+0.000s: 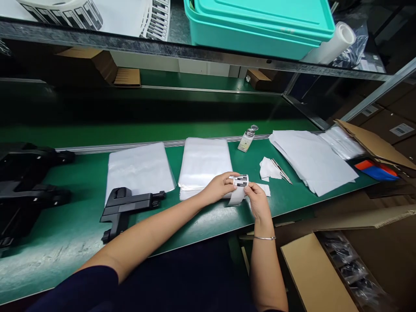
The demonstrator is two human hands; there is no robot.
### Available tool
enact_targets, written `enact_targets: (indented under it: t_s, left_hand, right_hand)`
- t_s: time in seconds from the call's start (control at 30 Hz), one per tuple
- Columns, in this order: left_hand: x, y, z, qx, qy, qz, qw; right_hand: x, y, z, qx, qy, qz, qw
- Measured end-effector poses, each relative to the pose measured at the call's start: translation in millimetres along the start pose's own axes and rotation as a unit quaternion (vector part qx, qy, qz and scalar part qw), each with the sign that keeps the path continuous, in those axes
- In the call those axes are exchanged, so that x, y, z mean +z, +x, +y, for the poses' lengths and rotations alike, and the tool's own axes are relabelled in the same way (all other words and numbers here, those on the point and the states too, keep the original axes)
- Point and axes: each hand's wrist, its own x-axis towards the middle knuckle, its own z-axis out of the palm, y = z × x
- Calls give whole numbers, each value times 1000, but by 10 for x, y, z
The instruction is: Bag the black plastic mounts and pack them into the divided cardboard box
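Note:
A strip of white labels [241,181] printed with black marks is stretched between my two hands, above the front part of the green bench. My left hand [220,187] is closed on the strip's left side. At its right edge, the fingers of my right hand [258,198] pinch it. The strip's lower end hangs down toward the bench. Just behind my left hand lies a stack of clear plastic bags [205,161]. A black plastic bracket-like part [131,209] rests on another bag pile [138,167] to the left. White paper scraps [269,168] and tweezers [282,170] lie right of my hands.
A small dispenser bottle [246,141] stands at the back. White sheets [312,158] lie on the right. More black parts [32,186] sit at far left. Overhead, a shelf [130,47] carries a teal bin [256,37] and label rolls [74,15]. An opened carton [315,268] stands lower right.

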Motion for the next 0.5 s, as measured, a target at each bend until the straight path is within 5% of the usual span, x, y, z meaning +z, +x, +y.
enact_targets:
  t_s: [0.13,0.23,0.37,0.5]
  left_hand:
    - [117,147,-85,-6,-19,57,998]
    - [140,174,-79,-9,-8,70,997]
    - [139,214,-84,-35,36,80,996]
    - [135,299,-124,-58,66,82,993]
  right_hand:
    - [45,-58,66,-79,-50,90,992]
    - [43,-68,76,-202,-225,166,939]
    - [6,-85,101,-246,-379,182,873]
    - [-40,-138,176,-235,-380,159,880]
